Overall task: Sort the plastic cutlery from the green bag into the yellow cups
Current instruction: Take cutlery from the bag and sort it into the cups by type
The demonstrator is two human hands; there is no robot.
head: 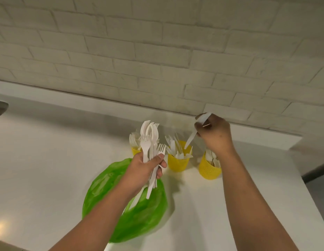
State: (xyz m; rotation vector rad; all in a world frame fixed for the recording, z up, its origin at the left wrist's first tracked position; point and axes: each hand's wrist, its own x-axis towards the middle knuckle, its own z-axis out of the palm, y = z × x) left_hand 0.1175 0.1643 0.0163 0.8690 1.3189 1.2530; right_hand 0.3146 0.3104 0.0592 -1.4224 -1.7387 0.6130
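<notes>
Three yellow perforated plastic cups [177,164], all holding white cutlery, stood in a row on the white tabletop [48,160], at one o'clock from the crumpled green plastic bag [106,192]. The left hand [146,166] gripped a bundle of white plastic forks [150,136] above the bag. The right hand [216,135] pinched a white plastic knife [190,140], its tip slanting toward seven o'clock into the middle one's mouth.

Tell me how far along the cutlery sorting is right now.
Partly done. Done: the left cup, middle cup and right cup all hold white cutlery. In hand: the right hand holds one piece tip-down over the middle cup; the left hand grips a bundle. Left: that bundle, plus whatever the green bag hides.
</notes>
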